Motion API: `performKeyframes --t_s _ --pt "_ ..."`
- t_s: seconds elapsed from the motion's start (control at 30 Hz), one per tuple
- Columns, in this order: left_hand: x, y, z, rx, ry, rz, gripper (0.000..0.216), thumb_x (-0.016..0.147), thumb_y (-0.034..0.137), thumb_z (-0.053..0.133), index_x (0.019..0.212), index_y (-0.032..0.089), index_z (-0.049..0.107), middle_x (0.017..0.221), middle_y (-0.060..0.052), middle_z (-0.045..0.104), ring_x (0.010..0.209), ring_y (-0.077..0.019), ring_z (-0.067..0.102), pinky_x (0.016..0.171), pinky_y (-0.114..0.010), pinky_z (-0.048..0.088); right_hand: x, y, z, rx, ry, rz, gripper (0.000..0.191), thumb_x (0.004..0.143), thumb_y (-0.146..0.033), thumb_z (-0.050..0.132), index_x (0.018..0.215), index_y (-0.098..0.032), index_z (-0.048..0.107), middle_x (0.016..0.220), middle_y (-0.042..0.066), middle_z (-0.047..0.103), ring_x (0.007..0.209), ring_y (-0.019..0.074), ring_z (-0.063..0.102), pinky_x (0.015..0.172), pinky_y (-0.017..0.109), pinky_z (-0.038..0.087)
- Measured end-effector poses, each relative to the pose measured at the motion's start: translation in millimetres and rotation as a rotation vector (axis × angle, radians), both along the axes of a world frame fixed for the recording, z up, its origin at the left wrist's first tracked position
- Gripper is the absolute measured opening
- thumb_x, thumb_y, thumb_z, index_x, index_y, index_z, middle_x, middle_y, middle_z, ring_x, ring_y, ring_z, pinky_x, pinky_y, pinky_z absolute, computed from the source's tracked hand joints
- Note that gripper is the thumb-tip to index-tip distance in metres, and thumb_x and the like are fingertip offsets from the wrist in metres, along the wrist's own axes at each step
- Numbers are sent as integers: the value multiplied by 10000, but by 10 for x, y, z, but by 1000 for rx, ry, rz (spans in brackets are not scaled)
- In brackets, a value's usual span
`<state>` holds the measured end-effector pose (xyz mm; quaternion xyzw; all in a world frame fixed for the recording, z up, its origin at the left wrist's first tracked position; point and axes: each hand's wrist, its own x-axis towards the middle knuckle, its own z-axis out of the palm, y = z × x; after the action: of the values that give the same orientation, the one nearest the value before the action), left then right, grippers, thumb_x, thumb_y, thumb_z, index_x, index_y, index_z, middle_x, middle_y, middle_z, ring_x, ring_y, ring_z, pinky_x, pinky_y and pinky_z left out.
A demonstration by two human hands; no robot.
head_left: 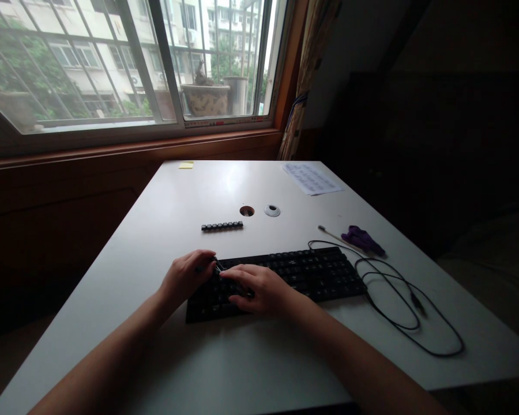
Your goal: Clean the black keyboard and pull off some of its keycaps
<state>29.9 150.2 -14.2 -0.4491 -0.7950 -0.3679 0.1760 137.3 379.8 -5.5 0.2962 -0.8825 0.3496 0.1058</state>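
A black keyboard lies across the white table, tilted slightly. Both hands meet over its left end. My left hand is curled at the top left corner, fingers pinched round a small dark tool or key that I cannot make out. My right hand rests on the left keys, fingers bent and reaching toward the same corner. A short row of removed black keycaps lies on the table beyond the keyboard.
The keyboard's black cable loops on the table to the right. A purple cloth and a thin stick lie beyond it. A cable hole, its white cap, a printed sheet and a yellow note sit farther back.
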Motion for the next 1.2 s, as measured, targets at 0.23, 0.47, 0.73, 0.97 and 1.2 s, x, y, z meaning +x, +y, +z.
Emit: performKeyframes --t_s 0.23,0.47,0.73,0.97,1.2 --pt "2 -15 -10 -32 -51 39 103 932 268 630 1004 197 647 871 -21 709 710 -130 677 660 -228 539 -17 -26 -70 49 125 -17 430 903 -320 651 1320 -243 578 1225 70 695 1049 210 668 907 330 539" --pt "0 20 -24 18 -229 74 129 922 329 645 969 210 664 861 -16 722 710 -142 684 664 -242 551 -22 -29 -56 36 178 -33 373 900 -303 659 1265 -245 610 1171 62 724 1013 206 695 884 323 561" --pt "42 58 61 155 -575 -30 200 909 385 666 964 193 658 964 -44 739 808 -178 724 707 -273 592 -9 -17 -8 -8 160 -39 339 902 -281 658 1237 -241 631 1139 51 737 972 192 707 851 304 565" --pt "-4 43 10 102 -399 3 182 931 364 642 867 199 602 960 -28 727 767 -150 690 720 -273 568 -19 -28 -39 31 202 -20 257 909 -292 651 1157 -229 667 1060 48 760 868 185 703 792 313 551" --pt "-23 62 -106 -27 -326 12 97 971 298 575 929 212 593 918 -12 689 769 -143 662 698 -251 534 -21 -53 -12 57 161 -39 183 924 -267 635 1095 -232 691 1013 28 767 833 182 684 775 316 534"
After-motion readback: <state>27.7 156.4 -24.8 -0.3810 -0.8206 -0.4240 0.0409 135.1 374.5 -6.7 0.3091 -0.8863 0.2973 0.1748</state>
